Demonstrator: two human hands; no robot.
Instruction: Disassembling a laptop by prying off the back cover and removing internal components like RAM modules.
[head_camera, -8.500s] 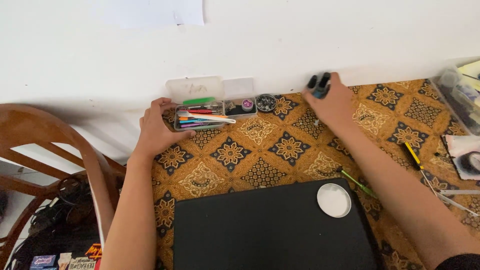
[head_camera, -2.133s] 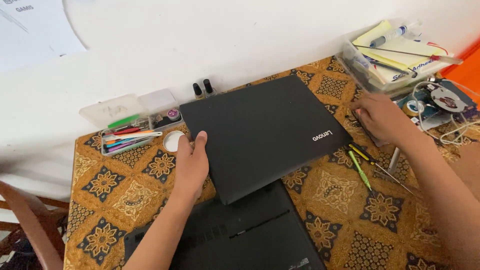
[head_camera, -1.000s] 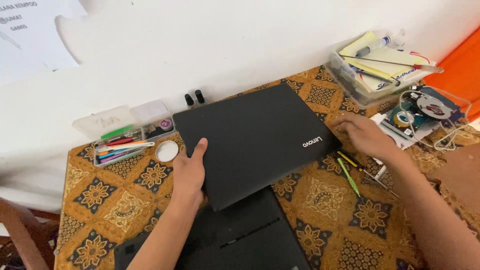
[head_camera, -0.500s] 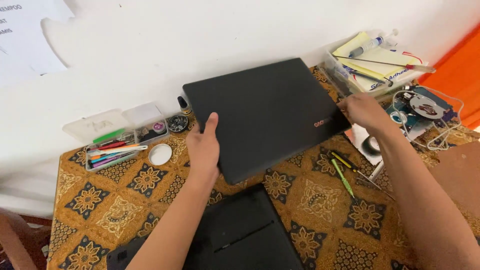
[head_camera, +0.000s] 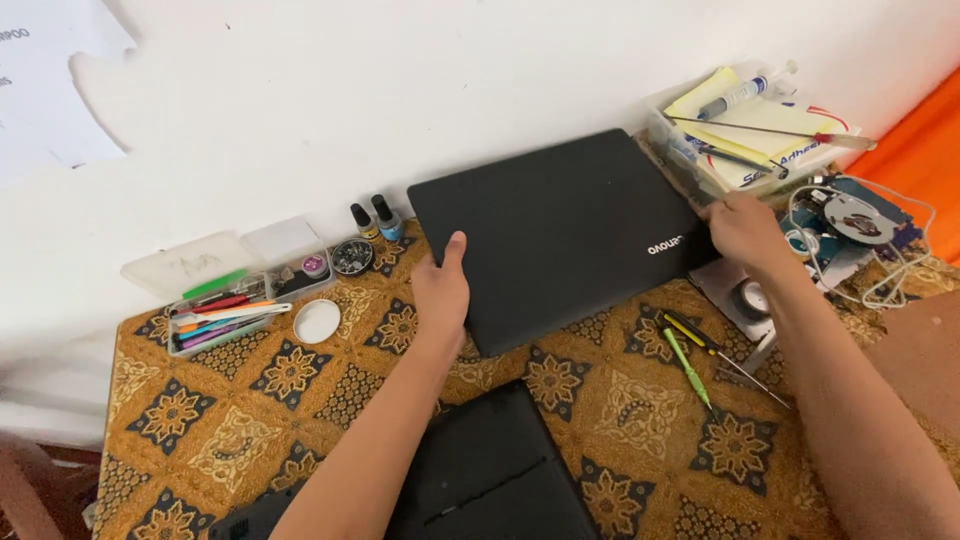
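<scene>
I've slid the laptop (head_camera: 560, 235) back toward the wall; it now clears the black panel (head_camera: 490, 480). My left hand (head_camera: 441, 290) and right hand (head_camera: 745, 232) each grip an edge.

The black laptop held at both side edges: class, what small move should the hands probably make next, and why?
Probably ease the black laptop flat onto the patterned cloth near the wall. The left hand and right hand grip opposite edges, and its far corner sits close to the clear box of papers, so a slow set-down avoids knocking it.
</scene>
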